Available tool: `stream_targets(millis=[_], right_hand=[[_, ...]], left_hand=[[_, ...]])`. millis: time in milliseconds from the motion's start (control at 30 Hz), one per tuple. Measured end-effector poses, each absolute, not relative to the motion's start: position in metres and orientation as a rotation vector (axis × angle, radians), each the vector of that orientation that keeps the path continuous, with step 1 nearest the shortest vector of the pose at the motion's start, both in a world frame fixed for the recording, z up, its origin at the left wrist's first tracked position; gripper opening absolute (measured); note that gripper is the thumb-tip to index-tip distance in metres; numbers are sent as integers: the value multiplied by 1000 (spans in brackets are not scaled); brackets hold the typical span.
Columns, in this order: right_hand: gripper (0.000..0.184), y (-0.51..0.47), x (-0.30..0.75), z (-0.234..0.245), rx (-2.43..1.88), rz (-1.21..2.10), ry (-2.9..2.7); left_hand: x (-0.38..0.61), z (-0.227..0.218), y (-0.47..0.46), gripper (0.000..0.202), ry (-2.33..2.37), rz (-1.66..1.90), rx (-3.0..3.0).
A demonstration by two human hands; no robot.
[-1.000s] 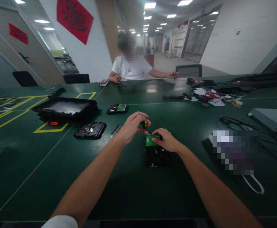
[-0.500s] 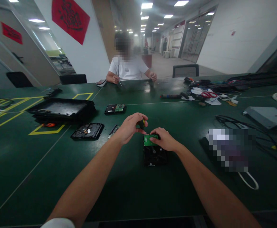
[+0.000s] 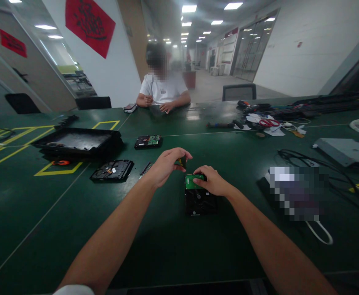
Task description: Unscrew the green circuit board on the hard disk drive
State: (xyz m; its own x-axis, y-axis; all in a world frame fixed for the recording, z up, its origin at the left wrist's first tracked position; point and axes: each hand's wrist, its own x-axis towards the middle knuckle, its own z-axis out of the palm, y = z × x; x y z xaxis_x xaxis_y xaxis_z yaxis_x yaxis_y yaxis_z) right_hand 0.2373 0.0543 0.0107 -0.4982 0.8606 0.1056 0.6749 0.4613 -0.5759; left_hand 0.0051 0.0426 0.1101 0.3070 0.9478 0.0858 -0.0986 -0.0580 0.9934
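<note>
Our flat, black, rectangular hard drive point(image 3: 200, 203), with a bright-green circuit board point(image 3: 190, 183) at its far end, lies on the dark-green tabletop point(image 3: 167, 250). Near the drive's far left corner, our left hand point(image 3: 166, 167) pinches a small black-and-yellow tool point(image 3: 181, 162), mostly hidden. Our right hand point(image 3: 212, 181) curls around the drive's far right corner, thumb over the board. We judge the drive dense, stiff and smooth, the board fragile; we would grip the long side edges.
</note>
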Motion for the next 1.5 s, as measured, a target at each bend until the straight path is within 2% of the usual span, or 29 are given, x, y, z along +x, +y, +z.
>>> stream_targets(millis=[267,633,967,1500], right_hand=[[26,55,237,7,-1297,669,-2315],[24,51,237,18,-1323,708,-2320],[24,52,236,18,-1331,706,-2316],[25,55,237,11,-1319,677,-2309]], left_hand=[[9,108,42,22,845,1124,1139],[5,111,43,23,894,1048,1371],[9,109,41,16,843,1098,1208],[8,108,43,23,885,1117,1177]])
